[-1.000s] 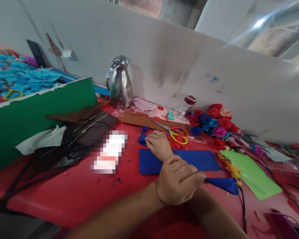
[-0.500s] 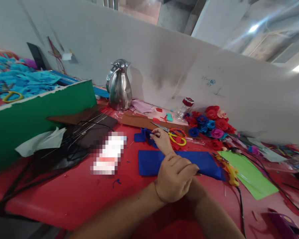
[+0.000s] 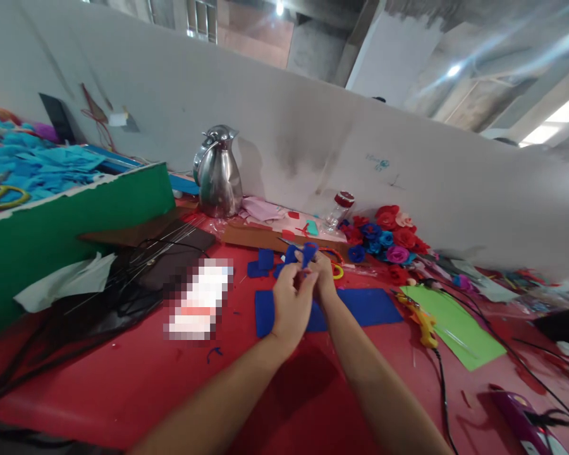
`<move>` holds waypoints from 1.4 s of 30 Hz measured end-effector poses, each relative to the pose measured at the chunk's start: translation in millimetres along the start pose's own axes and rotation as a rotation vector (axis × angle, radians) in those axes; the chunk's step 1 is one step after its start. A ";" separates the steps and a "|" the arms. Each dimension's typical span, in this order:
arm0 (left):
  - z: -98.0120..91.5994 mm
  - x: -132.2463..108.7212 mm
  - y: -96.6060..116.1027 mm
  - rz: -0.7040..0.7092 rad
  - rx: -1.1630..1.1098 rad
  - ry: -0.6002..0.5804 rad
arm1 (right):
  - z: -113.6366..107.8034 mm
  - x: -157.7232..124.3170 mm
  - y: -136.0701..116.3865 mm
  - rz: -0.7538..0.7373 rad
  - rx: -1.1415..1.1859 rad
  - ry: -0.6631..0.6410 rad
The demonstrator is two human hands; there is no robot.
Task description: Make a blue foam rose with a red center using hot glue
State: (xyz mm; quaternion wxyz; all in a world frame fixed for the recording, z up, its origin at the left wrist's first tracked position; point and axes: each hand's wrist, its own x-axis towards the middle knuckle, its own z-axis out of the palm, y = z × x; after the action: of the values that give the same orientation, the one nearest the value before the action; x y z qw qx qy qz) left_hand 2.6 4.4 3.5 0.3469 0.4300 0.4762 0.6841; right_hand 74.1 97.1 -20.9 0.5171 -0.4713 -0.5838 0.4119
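My left hand (image 3: pixel 291 309) and my right hand (image 3: pixel 323 281) meet over the middle of the red table. Both are closed, fingers pinched around a small blue crepe paper piece (image 3: pixel 309 254) that stands up above the fingertips. More small blue paper pieces (image 3: pixel 265 259) lie just beyond, to the left. Under my wrists stretches a long folded strip of blue crepe paper (image 3: pixel 367 306), partly covered by my hands. Behind my right hand, yellow-and-orange-handled scissors (image 3: pixel 337 272) are mostly hidden.
A steel jug (image 3: pixel 220 177) and a red-lidded jar (image 3: pixel 340 212) stand by the wall. Paper flowers (image 3: pixel 389 235) lie to their right. A yellow glue gun (image 3: pixel 422 322) with a cord rests near a green sheet (image 3: pixel 464 335). On the left are a green box (image 3: pixel 85 218) and a blurred-out phone (image 3: pixel 200 300).
My right hand has drawn back from the small blue pieces with one of them. My left hand has come off the right wrist and now pinches that piece too. The view has shifted slightly.
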 end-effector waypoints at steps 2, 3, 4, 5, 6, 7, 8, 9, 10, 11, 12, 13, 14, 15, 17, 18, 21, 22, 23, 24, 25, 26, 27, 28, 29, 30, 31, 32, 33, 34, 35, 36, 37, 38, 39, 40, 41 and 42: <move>-2.3 11.4 -7.0 -0.142 -0.077 0.054 | -13.1 -12.6 -11.0 0.008 0.055 0.055; -3.0 16.0 -9.7 -0.192 -0.137 0.084 | -19.1 -19.5 -16.4 0.019 0.098 0.089; -3.4 19.5 -11.4 -0.230 -0.196 0.092 | -24.6 -26.4 -21.4 0.030 0.142 0.116; -3.4 21.9 -11.9 -0.261 -0.252 0.083 | -29.3 -33.1 -25.9 0.043 0.186 0.141; -3.1 23.0 -11.2 -0.290 -0.303 0.040 | -33.2 -39.3 -29.7 0.054 0.227 0.162; -2.5 23.0 -9.6 -0.320 -0.335 -0.018 | -36.5 -45.1 -32.9 0.062 0.256 0.179; -1.8 22.1 -7.4 -0.352 -0.352 -0.092 | -39.3 -50.4 -35.2 0.068 0.276 0.194; -1.0 20.4 -5.1 -0.378 -0.341 -0.160 | -41.7 -55.2 -36.9 0.071 0.283 0.207; -0.1 18.4 -3.0 -0.394 -0.319 -0.219 | -44.0 -59.7 -37.7 0.070 0.275 0.214; 0.7 16.1 -1.6 -0.397 -0.288 -0.268 | -46.3 -63.9 -37.8 0.066 0.259 0.212; 1.5 14.0 -1.0 -0.382 -0.247 -0.299 | -48.7 -67.9 -37.3 0.063 0.240 0.206; 2.1 12.0 -1.2 -0.356 -0.201 -0.314 | -51.4 -71.7 -36.1 0.059 0.221 0.197; 2.5 10.5 -2.0 -0.322 -0.152 -0.319 | -54.4 -75.3 -34.4 0.053 0.204 0.183; 2.7 9.3 -3.4 -0.282 -0.101 -0.315 | -57.5 -78.6 -32.3 0.044 0.192 0.166; 2.3 8.1 -6.5 -0.208 -0.006 -0.304 | -64.2 -83.8 -27.4 0.018 0.179 0.132; 1.9 7.9 -7.8 -0.177 0.032 -0.303 | -67.4 -85.5 -24.9 0.002 0.171 0.118; 0.1 7.9 -9.5 -0.099 0.122 -0.293 | -75.2 -86.8 -19.7 -0.037 0.112 0.089; -0.4 7.9 -9.4 -0.084 0.147 -0.288 | -76.8 -86.4 -19.0 -0.049 0.082 0.080; -0.8 7.9 -9.1 -0.073 0.167 -0.279 | -78.0 -85.8 -18.7 -0.062 0.056 0.070; -1.1 7.8 -8.8 -0.067 0.182 -0.270 | -78.7 -85.3 -18.9 -0.073 0.039 0.065; -1.2 7.6 -8.4 -0.069 0.190 -0.262 | -79.0 -84.9 -19.5 -0.081 0.032 0.064; -1.0 7.4 -8.1 -0.078 0.188 -0.256 | -78.9 -84.8 -20.3 -0.081 0.034 0.065; -0.7 7.1 -7.7 -0.094 0.179 -0.250 | -78.6 -84.8 -21.4 -0.073 0.042 0.065; -0.2 6.8 -7.4 -0.118 0.166 -0.246 | -78.2 -84.8 -22.4 -0.056 0.056 0.063; 0.5 6.4 -6.9 -0.149 0.147 -0.240 | -77.7 -84.9 -23.4 -0.032 0.078 0.060; 1.5 6.0 -6.3 -0.185 0.123 -0.235 | -77.2 -84.9 -24.3 -0.001 0.105 0.054; 2.5 5.6 -5.6 -0.224 0.092 -0.231 | -76.8 -84.7 -24.9 0.032 0.136 0.047; 3.6 5.1 -4.7 -0.264 0.055 -0.226 | -76.5 -84.4 -25.3 0.064 0.164 0.042; 4.7 4.8 -3.8 -0.306 0.013 -0.225 | -76.2 -84.0 -25.5 0.091 0.188 0.037; 5.6 4.4 -3.0 -0.348 -0.032 -0.226 | -75.9 -83.5 -25.5 0.113 0.207 0.033; 6.4 4.1 -2.2 -0.390 -0.075 -0.232 | -75.7 -82.9 -25.3 0.131 0.222 0.031; 6.9 3.9 -1.6 -0.432 -0.114 -0.240 | -75.4 -82.4 -25.1 0.147 0.236 0.032; 7.2 3.7 -1.2 -0.467 -0.145 -0.247 | -75.1 -82.0 -24.9 0.161 0.250 0.037; 7.3 3.6 -1.2 -0.494 -0.165 -0.252 | -74.7 -81.7 -24.7 0.172 0.266 0.043; 7.2 3.6 -1.3 -0.515 -0.175 -0.254 | -74.2 -81.4 -24.5 0.180 0.283 0.047; 6.9 3.7 -1.8 -0.527 -0.178 -0.251 | -73.8 -81.3 -24.3 0.186 0.299 0.051; 6.6 4.0 -2.3 -0.534 -0.175 -0.245 | -73.3 -81.2 -24.0 0.192 0.313 0.052; 6.3 4.3 -3.0 -0.538 -0.167 -0.237 | -72.9 -81.2 -23.7 0.200 0.324 0.050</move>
State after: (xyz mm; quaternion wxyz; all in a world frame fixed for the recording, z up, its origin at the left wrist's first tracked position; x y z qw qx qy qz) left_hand 6.9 11.4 2.9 0.6030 0.3354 0.4711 0.5495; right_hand 145.2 12.2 -6.3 0.5573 -0.4473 -0.4471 0.5380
